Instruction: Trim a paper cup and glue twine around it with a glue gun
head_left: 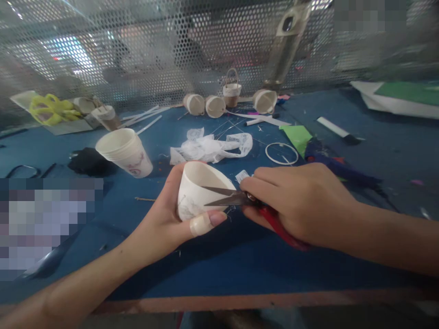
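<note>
My left hand (171,219) is wrapped round a white paper cup (194,201), tilted with its open mouth up and to the right. A pale bandage (201,225) covers part of the left thumb. In my right hand (302,201) is a pair of red-handled scissors (281,228). Their blades are parted and lie across the cup's rim, one on the inner side and one outside. A small white scrap (242,176) shows beside the right fingertips. Just beyond the cup lies a crumpled white plastic bag (211,147).
Stacked paper cups (125,153) lean at the left. Several small brown-and-white cups, one a handled basket (232,93), line the back by a perforated metal screen (154,59). A white ring (281,154), green paper (297,137) and a dark blue glue gun (329,155) lie right. Yellow scissors handles (51,109) are far left.
</note>
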The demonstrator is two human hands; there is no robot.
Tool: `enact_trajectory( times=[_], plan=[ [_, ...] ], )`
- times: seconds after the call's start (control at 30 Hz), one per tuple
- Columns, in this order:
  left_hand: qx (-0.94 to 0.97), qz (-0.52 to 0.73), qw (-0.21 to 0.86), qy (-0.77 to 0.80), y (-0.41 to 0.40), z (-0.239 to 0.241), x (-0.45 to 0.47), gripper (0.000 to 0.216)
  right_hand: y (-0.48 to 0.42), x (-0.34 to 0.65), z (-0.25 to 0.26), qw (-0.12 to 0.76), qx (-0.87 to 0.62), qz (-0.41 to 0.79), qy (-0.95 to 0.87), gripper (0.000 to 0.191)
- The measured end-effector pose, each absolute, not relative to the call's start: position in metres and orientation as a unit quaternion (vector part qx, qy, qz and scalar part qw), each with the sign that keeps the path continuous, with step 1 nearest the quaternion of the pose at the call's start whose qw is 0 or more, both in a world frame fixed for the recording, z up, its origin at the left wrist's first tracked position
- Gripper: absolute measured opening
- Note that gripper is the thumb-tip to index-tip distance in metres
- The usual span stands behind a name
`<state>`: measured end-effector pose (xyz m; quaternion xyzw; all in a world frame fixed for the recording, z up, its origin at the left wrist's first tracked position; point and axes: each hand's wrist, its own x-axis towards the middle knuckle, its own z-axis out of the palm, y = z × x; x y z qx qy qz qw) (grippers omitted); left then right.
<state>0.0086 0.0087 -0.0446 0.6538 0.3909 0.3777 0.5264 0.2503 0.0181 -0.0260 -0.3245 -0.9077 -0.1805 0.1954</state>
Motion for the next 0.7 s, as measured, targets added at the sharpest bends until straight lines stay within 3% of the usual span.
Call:
enact_trajectory(
  times=[0.17,0.7],
  plan=[
    [0.652,0.398,0.49,0.42,0.0064,-0.0407,0.0125,0.062,0.0177,0.2521,-0.0264,0.184,-0.345,-0.129,-0.911,0.03],
    [0.657,0.421,0.467,0.416,0.0048,-0.0421,0.015,0.06,0.0185,0.253,-0.0286,0.19,-0.307,-0.193,-0.913,0.026]
  ],
)
